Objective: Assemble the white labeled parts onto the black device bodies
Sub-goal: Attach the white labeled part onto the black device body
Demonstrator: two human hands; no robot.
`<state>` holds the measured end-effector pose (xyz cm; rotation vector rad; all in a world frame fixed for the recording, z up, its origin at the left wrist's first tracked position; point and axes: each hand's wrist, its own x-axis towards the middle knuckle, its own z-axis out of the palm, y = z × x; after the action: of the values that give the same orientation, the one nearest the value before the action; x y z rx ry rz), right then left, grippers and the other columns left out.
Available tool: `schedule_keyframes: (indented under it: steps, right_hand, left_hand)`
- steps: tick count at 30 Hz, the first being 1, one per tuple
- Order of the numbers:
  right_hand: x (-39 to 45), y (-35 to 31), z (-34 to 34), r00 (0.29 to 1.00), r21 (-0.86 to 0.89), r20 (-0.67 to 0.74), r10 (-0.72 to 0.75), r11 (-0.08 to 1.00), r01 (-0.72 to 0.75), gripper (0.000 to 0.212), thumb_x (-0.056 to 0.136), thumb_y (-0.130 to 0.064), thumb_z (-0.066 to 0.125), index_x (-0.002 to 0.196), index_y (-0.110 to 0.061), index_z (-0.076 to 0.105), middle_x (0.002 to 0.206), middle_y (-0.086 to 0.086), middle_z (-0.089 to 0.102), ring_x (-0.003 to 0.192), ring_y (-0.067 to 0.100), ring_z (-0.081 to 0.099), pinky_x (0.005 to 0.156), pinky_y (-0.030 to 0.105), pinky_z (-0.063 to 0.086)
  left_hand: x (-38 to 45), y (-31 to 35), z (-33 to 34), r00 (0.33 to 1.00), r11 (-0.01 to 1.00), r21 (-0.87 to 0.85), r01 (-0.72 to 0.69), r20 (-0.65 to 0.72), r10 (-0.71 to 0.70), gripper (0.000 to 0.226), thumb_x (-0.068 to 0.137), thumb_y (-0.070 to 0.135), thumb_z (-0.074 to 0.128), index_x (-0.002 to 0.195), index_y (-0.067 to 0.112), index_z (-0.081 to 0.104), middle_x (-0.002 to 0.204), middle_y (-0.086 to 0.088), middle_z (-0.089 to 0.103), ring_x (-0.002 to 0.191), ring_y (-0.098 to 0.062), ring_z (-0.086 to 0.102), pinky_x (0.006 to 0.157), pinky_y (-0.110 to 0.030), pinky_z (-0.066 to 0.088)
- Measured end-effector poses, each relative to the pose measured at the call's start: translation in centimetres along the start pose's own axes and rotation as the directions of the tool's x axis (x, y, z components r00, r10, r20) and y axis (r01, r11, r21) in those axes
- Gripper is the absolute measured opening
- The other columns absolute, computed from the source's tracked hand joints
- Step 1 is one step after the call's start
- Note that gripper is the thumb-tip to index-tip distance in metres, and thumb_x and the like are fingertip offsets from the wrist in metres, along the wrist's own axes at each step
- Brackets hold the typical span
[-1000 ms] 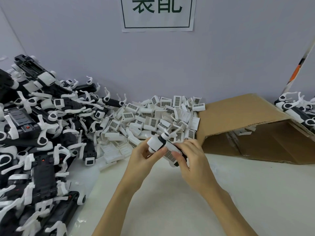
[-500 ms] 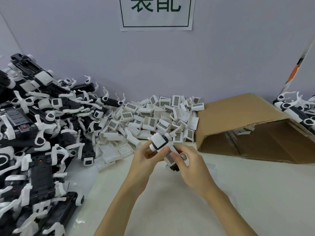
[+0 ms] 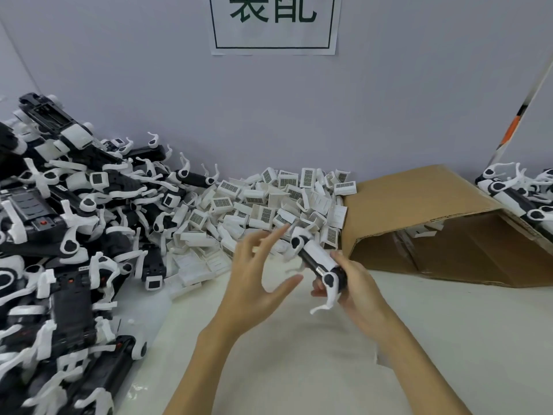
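Right hand (image 3: 356, 290): grip clenched round the black-and-white plastic device body (image 3: 317, 260), held above the white counter (image 3: 449, 339).
Left hand (image 3: 254, 277): released, fingers spread, just left of the device.
Far pile: small white barcode-labelled plastic parts (image 3: 269, 205).

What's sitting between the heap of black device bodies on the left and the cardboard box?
In the head view, a pile of white labeled parts fills the stretch between the black device bodies and the cardboard box, along the wall.

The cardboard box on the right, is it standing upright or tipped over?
Tipped over. The cardboard box lies on its side on the table, its open mouth facing the person, a few white parts inside.
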<state>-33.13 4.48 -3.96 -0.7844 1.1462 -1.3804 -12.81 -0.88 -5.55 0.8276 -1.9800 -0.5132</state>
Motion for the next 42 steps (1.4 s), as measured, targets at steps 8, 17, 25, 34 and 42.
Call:
schedule_keyframes:
  steps: [8, 17, 25, 34, 42]
  right_hand:
    - [-0.4, -0.6, -1.0, 0.967, -0.068, 0.194, 0.163, 0.986, -0.153, 0.042, 0.108, -0.027, 0.045, 0.112, 0.007, 0.07, 0.091, 0.025, 0.071, 0.063, 0.03, 0.062, 0.07, 0.045, 0.06]
    - [0.0, 0.7, -0.8, 0.798, -0.678, 0.278, -0.535, 0.479, 0.558, 0.046, 0.095, -0.026, 0.077, 0.138, -0.032, 0.064, 0.132, -0.02, 0.067, 0.128, 0.0, 0.058, 0.102, 0.012, 0.043]
    - [-0.2, 1.7, 0.1, 0.742, -0.85, 0.306, -0.597, 0.179, 0.495, 0.048, 0.088, -0.023, 0.084, 0.132, -0.022, 0.067, 0.126, -0.011, 0.065, 0.118, 0.012, 0.059, 0.1, 0.026, 0.05]
    - [-0.1, 1.4, 0.5, 0.736, -0.836, 0.284, -0.615, 0.217, 0.504, 0.044, 0.088, -0.021, 0.084, 0.129, -0.022, 0.068, 0.12, -0.013, 0.068, 0.114, 0.012, 0.06, 0.097, 0.027, 0.05]
    - [0.2, 2.5, 1.0, 0.861, -0.554, 0.183, -0.475, 0.674, 0.49, 0.033, 0.098, -0.015, 0.073, 0.126, -0.032, 0.067, 0.121, -0.02, 0.07, 0.123, 0.002, 0.061, 0.105, 0.014, 0.043]
  left_hand:
    - [0.3, 0.6, 0.2, 0.987, 0.938, -0.322, 0.127, 0.138, -0.087, 0.042, 0.092, 0.013, 0.085, 0.127, 0.034, 0.074, 0.132, 0.015, 0.065, 0.127, -0.014, 0.063, 0.1, -0.019, 0.05]
    - [0.5, 0.1, 0.4, 0.994, 0.994, -0.107, -0.008, -0.112, -0.004, 0.042, 0.095, 0.012, 0.081, 0.133, 0.025, 0.068, 0.134, 0.016, 0.055, 0.127, -0.008, 0.057, 0.101, -0.012, 0.042]
    - [0.1, -0.2, 0.6, 0.989, 0.988, 0.047, -0.148, -0.006, 0.149, 0.035, 0.097, 0.02, 0.08, 0.13, 0.018, 0.069, 0.13, 0.015, 0.057, 0.114, -0.019, 0.062, 0.095, -0.03, 0.052]
    - [0.5, 0.2, 0.2, 0.989, 0.991, -0.022, -0.132, -0.067, 0.131, 0.046, 0.092, 0.02, 0.084, 0.136, 0.02, 0.069, 0.132, 0.015, 0.061, 0.12, -0.016, 0.063, 0.096, -0.032, 0.053]
    - [0.5, 1.2, 1.5, 0.887, 0.748, -0.489, 0.449, 0.147, -0.437, 0.037, 0.092, 0.042, 0.081, 0.127, 0.036, 0.071, 0.118, 0.009, 0.079, 0.119, -0.021, 0.072, 0.101, -0.038, 0.057]
